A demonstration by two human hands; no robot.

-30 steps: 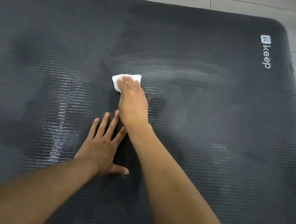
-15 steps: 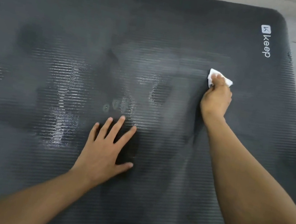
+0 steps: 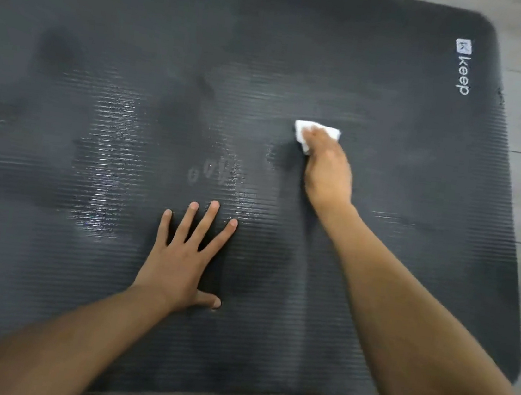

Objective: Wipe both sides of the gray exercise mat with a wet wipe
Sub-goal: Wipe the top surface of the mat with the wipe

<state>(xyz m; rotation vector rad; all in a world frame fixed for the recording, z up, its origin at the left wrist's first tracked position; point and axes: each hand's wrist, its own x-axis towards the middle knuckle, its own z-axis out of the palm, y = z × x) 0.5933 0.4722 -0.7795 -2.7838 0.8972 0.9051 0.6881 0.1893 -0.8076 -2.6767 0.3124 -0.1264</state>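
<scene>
The bumpy, ribbed gray mat (image 3: 374,278) looks wet. The right hand (image 3: 329,170) presses, maybe grips, a soft white wipe (image 3: 304,130) under its fingertips; the left hand (image 3: 182,261) lies flat, fingers spread.

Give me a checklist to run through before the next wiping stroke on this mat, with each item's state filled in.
1. Wipe in hand: ok. The right hand presses the white wipe onto the mat.
2. Mat held steady: ok. The left hand lies flat on it, fingers spread.
3. Path clear: ok. Nothing else lies on the mat's visible surface.
4. Right end near the logo wiped: cannot tell; no wet sheen shows there.
5. Wipe still moist: cannot tell.
6. Underside wiped: cannot tell; only the top face shows.
</scene>
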